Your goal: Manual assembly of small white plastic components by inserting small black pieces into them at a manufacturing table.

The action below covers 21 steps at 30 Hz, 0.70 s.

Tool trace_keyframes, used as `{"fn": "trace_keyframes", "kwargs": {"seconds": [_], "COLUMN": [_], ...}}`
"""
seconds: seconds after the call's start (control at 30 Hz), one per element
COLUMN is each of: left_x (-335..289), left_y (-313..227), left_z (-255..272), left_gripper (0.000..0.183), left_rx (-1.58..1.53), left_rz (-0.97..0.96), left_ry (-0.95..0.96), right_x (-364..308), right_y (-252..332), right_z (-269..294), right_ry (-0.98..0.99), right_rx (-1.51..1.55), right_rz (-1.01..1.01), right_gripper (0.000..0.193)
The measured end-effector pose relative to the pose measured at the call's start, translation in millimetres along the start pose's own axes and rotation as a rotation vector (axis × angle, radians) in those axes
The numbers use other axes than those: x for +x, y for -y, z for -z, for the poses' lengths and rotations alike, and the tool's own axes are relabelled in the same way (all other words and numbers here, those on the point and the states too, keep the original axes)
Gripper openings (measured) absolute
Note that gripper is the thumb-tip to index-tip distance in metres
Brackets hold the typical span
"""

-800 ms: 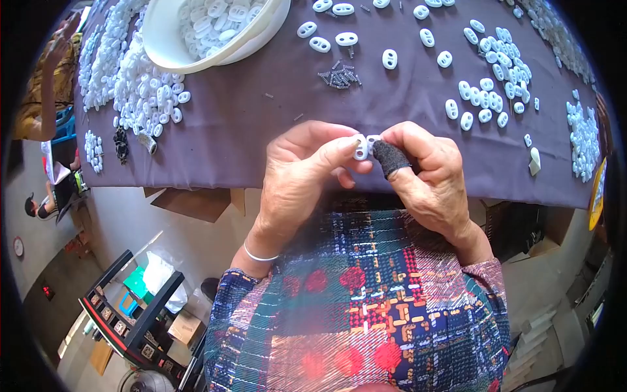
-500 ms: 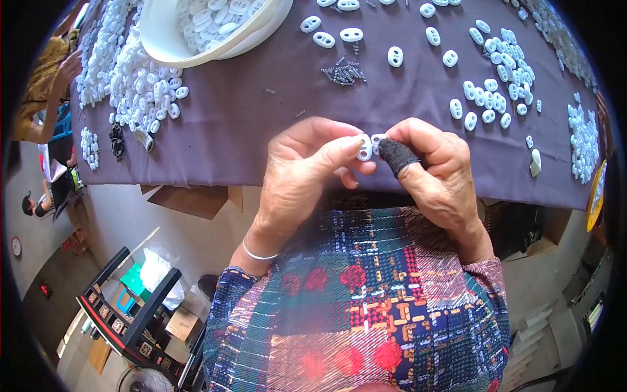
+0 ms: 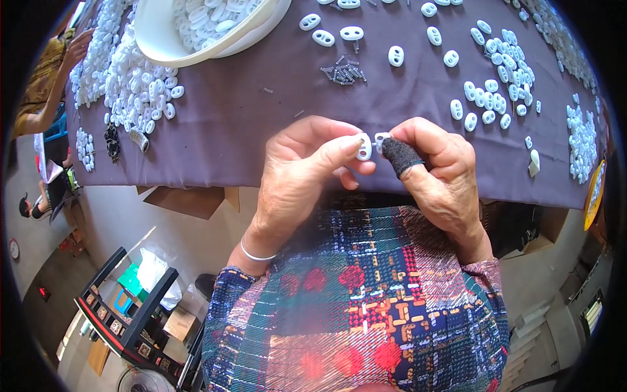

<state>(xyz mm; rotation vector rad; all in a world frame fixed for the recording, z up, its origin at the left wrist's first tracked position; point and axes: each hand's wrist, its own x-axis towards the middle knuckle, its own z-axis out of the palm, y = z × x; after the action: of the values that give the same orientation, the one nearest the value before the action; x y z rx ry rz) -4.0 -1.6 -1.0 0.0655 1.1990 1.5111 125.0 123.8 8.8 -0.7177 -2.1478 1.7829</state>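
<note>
Above the table's near edge, my left hand (image 3: 307,157) pinches a white two-hole cord lock body (image 3: 363,151) between thumb and fingers. Facing it, my right hand (image 3: 439,171) grips a smaller white cord lock insert (image 3: 380,138), partly hidden by the black cover (image 3: 401,157) on its thumb. A narrow gap separates the two parts; something thin shows there, too small to make out. Beyond my hands lies a small heap of metal springs (image 3: 344,70), with several white cord lock bodies (image 3: 396,56) scattered around it.
A cream bowl (image 3: 264,29) of white parts stands at the far left, beside a large pile (image 3: 140,91). More parts cluster at the right (image 3: 513,72), with small inserts (image 3: 580,144) near the right edge. Another person's hand (image 3: 77,49) reaches in at far left.
My right hand has moved slightly right, and the gap between the two white parts has widened. My left hand keeps its pinch. At far left, the other person's hand has shifted upward.
</note>
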Motion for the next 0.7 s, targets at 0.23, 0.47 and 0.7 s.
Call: {"fn": "trace_keyframes", "kwargs": {"seconds": [0.23, 0.47, 0.7], "left_x": [-0.3, -1.0, -0.5], "left_y": [0.7, 5.2, 3.5], "left_z": [0.4, -2.8, 2.4], "left_gripper": [0.012, 0.011, 0.012], "left_rx": [-0.017, 0.005, -0.008], "left_rz": [-0.029, -0.089, -0.055], "left_ry": [-0.002, -0.022, 0.007], "right_x": [2.2, 2.6, 5.1], "right_y": [4.1, 4.5, 11.0], "right_z": [-1.9, -1.1, 1.3], "right_ry": [0.045, 0.055, 0.075], "right_rx": [-0.011, -0.015, 0.134], "right_rz": [-0.009, -0.046, -0.224], "right_gripper": [0.014, 0.012, 0.012]}}
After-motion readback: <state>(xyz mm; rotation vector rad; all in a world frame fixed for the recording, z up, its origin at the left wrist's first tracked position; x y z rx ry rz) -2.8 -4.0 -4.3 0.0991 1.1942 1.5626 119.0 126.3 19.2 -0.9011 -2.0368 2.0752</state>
